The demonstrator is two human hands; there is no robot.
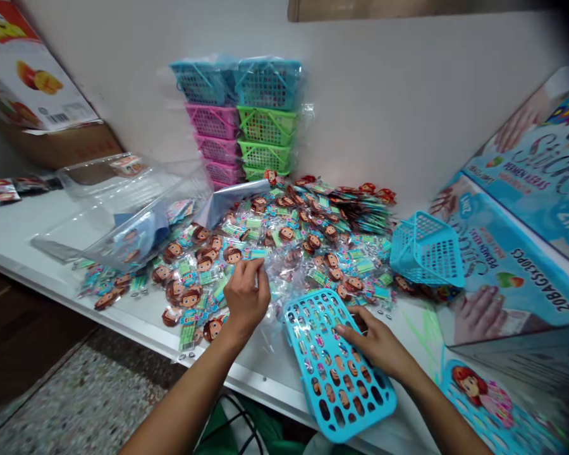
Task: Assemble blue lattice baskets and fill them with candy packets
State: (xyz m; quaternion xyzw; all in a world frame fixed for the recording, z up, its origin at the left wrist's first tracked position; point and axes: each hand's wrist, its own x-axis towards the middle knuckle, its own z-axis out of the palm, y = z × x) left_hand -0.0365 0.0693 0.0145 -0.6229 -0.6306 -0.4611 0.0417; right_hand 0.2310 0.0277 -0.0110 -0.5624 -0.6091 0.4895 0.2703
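At the near edge of the white table, the right hand is clamped on the right side of a perforated blue basket, its thumb lying over the holed face and its other fingers partly hidden at the rim. The basket lies right of the left hand, with the holed face turned up toward the camera. Its long axis runs aslant, from the far left to the near right, and its near end reaches the table's edge. The left hand has its fingers curled in and close together, just in front of the heap of small packets; whether it pinches anything, I cannot tell

Behind the packets, wrapped baskets stand in 2 columns, blue on top, with pink below on the left and green below on the right. Clear plastic trays lie on the left side. On the right, a small blue handled basket rests tilted beside the printed blue boxes, and a blue holed piece with a cartoon picture lies nearer the camera
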